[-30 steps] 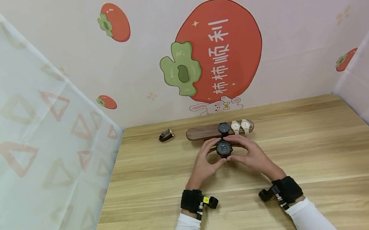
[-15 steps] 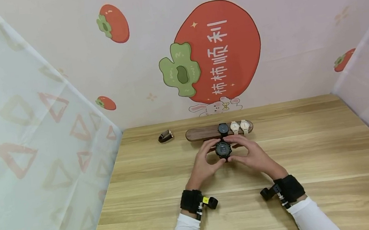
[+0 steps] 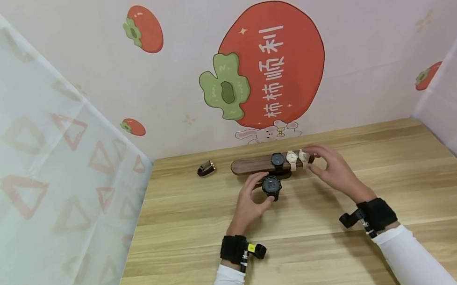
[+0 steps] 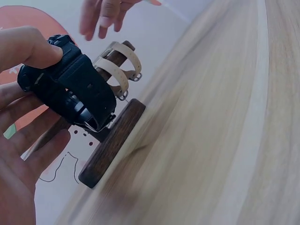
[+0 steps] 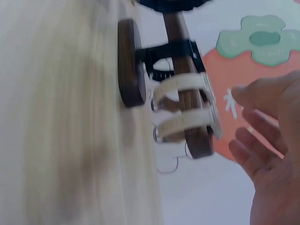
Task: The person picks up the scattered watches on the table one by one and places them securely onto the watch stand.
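Observation:
My left hand (image 3: 249, 206) pinches a chunky black wristwatch (image 3: 271, 184) between thumb and fingers, its round dark face turned up. In the left wrist view, the black watch (image 4: 75, 77) has its strap fastened into a loop. Behind it stands a dark wooden watch stand (image 3: 250, 165), carrying another black watch (image 3: 277, 159) and two cream-strapped watches (image 3: 292, 158). My right hand (image 3: 340, 174) is by the stand's right end, thumb and fingers spread. In the right wrist view, the right hand (image 5: 276, 183) is apart from the cream straps (image 5: 185, 122) and holds nothing.
A brown-strapped watch (image 3: 206, 168) lies on the wooden table (image 3: 293, 266), left of the stand. The stand's dark foot (image 4: 115, 145) rests on the table below the bar. A printed backdrop (image 3: 356, 76) rises behind the table, with cloth walls at both sides.
My right hand has let go of the black watch and moved right and back, to the stand's right end. My left hand still holds the watch, shifted slightly left.

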Motion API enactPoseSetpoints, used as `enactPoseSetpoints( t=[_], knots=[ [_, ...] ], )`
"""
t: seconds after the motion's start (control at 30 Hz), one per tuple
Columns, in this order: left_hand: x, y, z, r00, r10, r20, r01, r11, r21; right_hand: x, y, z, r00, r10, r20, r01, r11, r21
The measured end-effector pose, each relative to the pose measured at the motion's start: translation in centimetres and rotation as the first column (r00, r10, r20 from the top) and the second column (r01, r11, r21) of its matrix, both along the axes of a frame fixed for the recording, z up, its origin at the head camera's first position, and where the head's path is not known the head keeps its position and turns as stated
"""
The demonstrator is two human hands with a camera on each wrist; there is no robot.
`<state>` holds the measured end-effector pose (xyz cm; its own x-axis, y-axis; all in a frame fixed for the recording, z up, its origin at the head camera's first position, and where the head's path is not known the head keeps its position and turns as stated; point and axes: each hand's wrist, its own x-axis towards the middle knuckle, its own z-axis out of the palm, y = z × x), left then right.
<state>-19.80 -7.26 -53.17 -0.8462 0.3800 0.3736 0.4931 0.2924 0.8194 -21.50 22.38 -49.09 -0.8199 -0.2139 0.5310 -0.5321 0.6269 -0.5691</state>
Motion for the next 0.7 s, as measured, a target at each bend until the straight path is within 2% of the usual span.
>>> enactPoseSetpoints(
  t=[0.33,0.7],
  knots=[
    [-0.3,-0.8,-0.4,1.000,0.012,-0.011,-0.012,1.000,0.011,-1.4,1.7,-0.5,0.988,-0.013,0.155,0.008,1.000,0.030],
    [-0.5,-1.6,-0.7,0.998,0.052,-0.033,-0.051,0.998,0.023,-1.8,1.7,-1.2,0.978,0.033,0.207,-0.038,0.999,0.020]
  ],
)
